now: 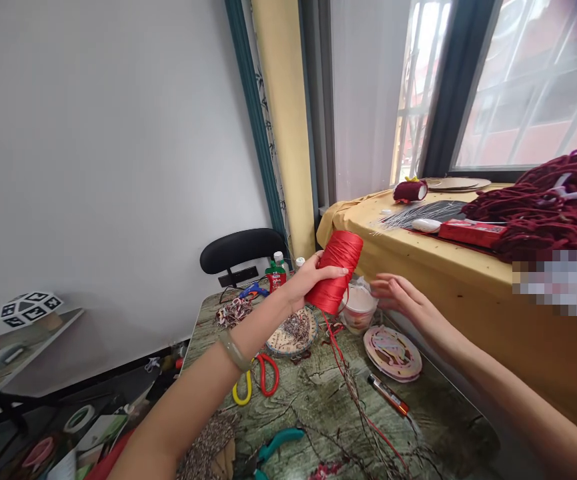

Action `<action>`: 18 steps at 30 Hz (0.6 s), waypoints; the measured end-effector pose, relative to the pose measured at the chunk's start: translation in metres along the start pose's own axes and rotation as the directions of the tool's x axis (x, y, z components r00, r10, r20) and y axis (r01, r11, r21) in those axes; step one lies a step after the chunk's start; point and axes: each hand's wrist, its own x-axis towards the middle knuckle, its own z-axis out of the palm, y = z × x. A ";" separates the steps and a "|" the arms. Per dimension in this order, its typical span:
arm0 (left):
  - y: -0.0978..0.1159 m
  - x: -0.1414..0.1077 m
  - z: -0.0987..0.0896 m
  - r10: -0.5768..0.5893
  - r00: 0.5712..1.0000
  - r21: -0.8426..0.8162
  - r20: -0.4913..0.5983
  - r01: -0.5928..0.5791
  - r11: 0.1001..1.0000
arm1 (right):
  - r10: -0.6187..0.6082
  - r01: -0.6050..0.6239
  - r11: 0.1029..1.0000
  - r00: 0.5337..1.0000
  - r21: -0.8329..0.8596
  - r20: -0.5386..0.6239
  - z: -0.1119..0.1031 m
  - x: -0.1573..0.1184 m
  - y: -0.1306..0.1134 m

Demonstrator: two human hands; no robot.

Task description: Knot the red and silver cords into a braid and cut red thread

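Note:
My left hand (313, 280) is wrapped round a large spool of red cord (337, 270), tilted above the table. Red cord (335, 343) hangs from the spool down onto the table and runs toward the front edge among thin brown strands. To the right of the spool, my right hand (398, 293) is raised with its fingers apart and nothing in them. Below and between the hands stands a clear plastic tub (359, 308). A round plate with pink and white strands (393, 353) lies below my right hand.
On the table (313, 407) are red-and-yellow-handled scissors (267, 375), teal-handled pliers (281, 443), a lighter (388, 395), a round tray of short threads (293, 332) and bottles (275, 275). A black chair (242, 250) stands behind. Dark red yarn (548, 207) lies on a yellow-covered ledge at right.

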 end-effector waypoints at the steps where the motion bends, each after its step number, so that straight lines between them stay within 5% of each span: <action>1: -0.005 0.005 -0.001 -0.008 1.000 -0.005 -0.008 0.008 1.000 | -0.004 0.003 0.992 1.000 0.128 0.009 0.007 0.004 -0.001; 3: -0.013 0.013 -0.002 -0.005 0.999 -0.029 -0.041 0.003 1.000 | -0.036 0.014 0.967 0.996 0.253 0.079 0.022 0.011 -0.002; 8: -0.022 0.019 -0.009 -0.019 0.994 -0.158 -0.108 0.002 0.987 | -0.050 -0.026 0.970 0.952 0.242 0.302 0.035 0.015 0.010; 13: -0.029 0.014 -0.028 -0.169 0.985 -0.289 -0.013 0.158 0.944 | 0.090 -0.299 0.825 0.907 0.479 0.411 0.019 -0.002 0.028; 16: -0.032 0.010 -0.034 -0.150 0.987 -0.332 0.052 0.159 0.930 | 0.081 -0.360 0.697 0.899 0.620 0.430 0.016 -0.009 0.035; 18: -0.030 0.005 -0.034 -0.114 0.986 -0.302 0.120 0.145 0.942 | 0.106 -0.394 0.691 0.885 0.606 0.454 0.014 -0.009 0.039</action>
